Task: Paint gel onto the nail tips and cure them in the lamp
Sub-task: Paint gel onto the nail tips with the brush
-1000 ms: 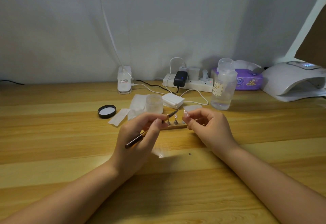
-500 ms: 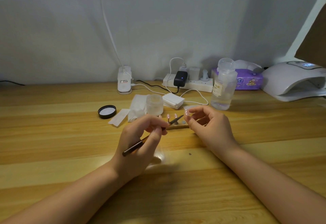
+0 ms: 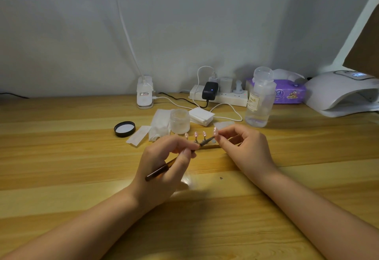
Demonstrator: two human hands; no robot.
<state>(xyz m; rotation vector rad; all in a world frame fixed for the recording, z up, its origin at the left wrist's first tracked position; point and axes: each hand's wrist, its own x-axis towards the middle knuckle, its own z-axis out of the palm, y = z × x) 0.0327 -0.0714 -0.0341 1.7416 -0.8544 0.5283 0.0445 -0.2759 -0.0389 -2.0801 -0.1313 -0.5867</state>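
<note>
**Brush tip at the nail I am holding up**

Far left on the pale wooden desk (image 3: pixel 61 157), towards its back edge, lies a round black jar lid (image 3: pixel 124 129) with its pale inside facing up. Right of it lie a small white paper strip (image 3: pixel 138 138) and a crumpled white wipe (image 3: pixel 159 124), and beside the wipe stands an open frosted clear jar (image 3: pixel 179 121). At the back edge stands the white clip base of a desk lamp (image 3: pixel 145 95), with a white power strip (image 3: pixel 220 96) to its right carrying a black adapter (image 3: pixel 210 90). In front of the strip lies a stack of white cotton pads (image 3: pixel 201 116).

My left hand (image 3: pixel 162 169) grips a slim dark-handled gel brush (image 3: pixel 174 160) between thumb and curled fingers, its tip pointing right. Just behind the brush, three pink nail tips on small stands (image 3: pixel 195 135) sit in a row on the desk.

My right hand (image 3: pixel 244 149) pinches one pink nail tip (image 3: pixel 215 131) between thumb and forefinger, held upright above the desk. The brush tip lies just beside it; I cannot tell whether it touches.

Further right, near the back edge, stands a clear plastic bottle with a cream label (image 3: pixel 259 99), then a purple tissue pack (image 3: pixel 287 93) against the wall. At the back right corner sits the white domed curing lamp (image 3: pixel 340 93), its opening facing the front edge and a small lit display on top.
</note>
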